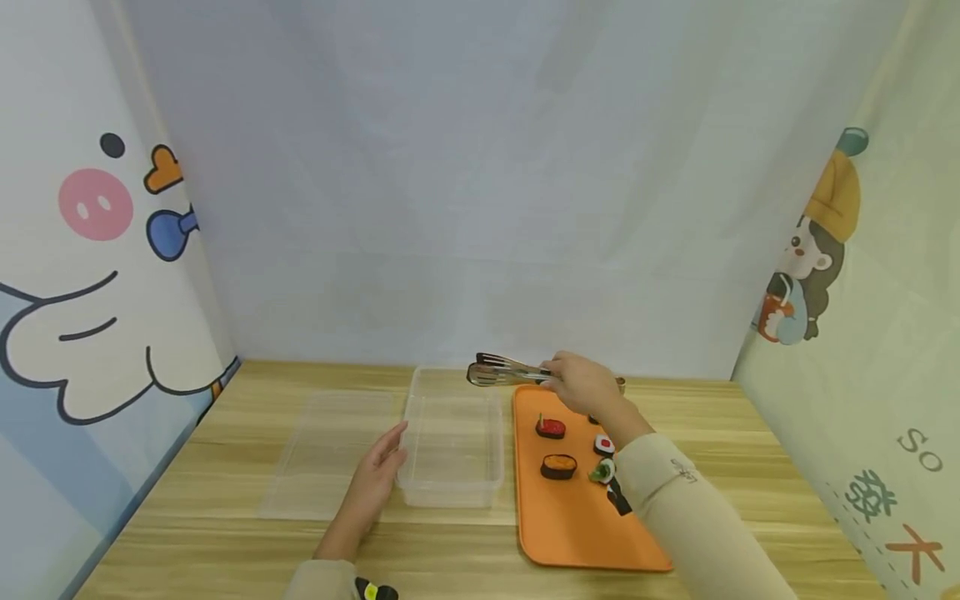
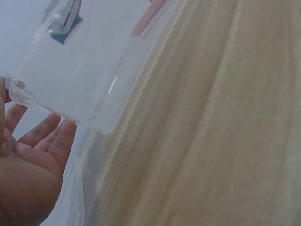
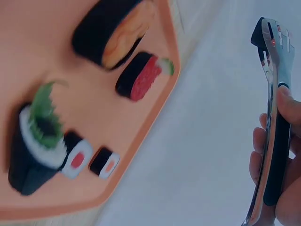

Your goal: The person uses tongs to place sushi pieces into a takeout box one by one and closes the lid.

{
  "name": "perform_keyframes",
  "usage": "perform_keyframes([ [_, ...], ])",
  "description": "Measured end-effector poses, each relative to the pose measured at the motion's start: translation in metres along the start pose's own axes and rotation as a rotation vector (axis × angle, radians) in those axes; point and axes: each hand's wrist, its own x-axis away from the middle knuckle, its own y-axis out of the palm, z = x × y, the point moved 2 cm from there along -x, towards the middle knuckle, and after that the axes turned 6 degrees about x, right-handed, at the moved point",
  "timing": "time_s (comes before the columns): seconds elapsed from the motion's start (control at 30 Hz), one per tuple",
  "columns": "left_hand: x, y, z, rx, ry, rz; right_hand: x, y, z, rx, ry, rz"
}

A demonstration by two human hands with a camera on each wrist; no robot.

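Observation:
My right hand [image 1: 588,385] grips metal serving tongs [image 3: 278,117] with black handles, held over the far side of the box in the head view. Between the tongs' slotted tips is a small dark piece [image 3: 257,34], mostly hidden by the metal. My left hand [image 1: 381,467] rests its fingertips on the left wall of a clear plastic box [image 1: 450,496], fingers lightly bent. Right of the box, an orange tray [image 1: 562,533] bears toy sushi: a red-topped piece [image 1: 551,428], an orange-topped piece [image 1: 558,467], a hand roll [image 3: 35,150] with green leaf and small rolls [image 3: 104,162].
A flat clear lid [image 1: 322,467] lies on the wooden table [image 1: 450,550] left of the box, partly behind my left hand. A pale cloth wall [image 1: 480,208] rises along the table's back edge, with printed cloths at both sides. My right forearm covers part of the tray.

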Motion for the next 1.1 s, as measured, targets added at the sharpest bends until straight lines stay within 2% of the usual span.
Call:
perform_keyframes([
  [0.17,0.001,0.000,0.001,-0.006,0.004,0.012,-0.016,0.009,-0.021,0.017,-0.023,-0.019],
  [0.43,0.003,0.002,0.004,-0.002,0.007,0.006,-0.034,0.023,-0.043,0.029,0.008,-0.090],
  [0.9,0.003,0.000,0.003,0.019,0.006,0.012,-0.050,0.040,-0.062,0.087,-0.031,-0.080],
  [1.1,0.003,0.000,0.001,0.029,-0.003,0.008,-0.054,0.042,-0.069,0.060,-0.017,-0.098],
])
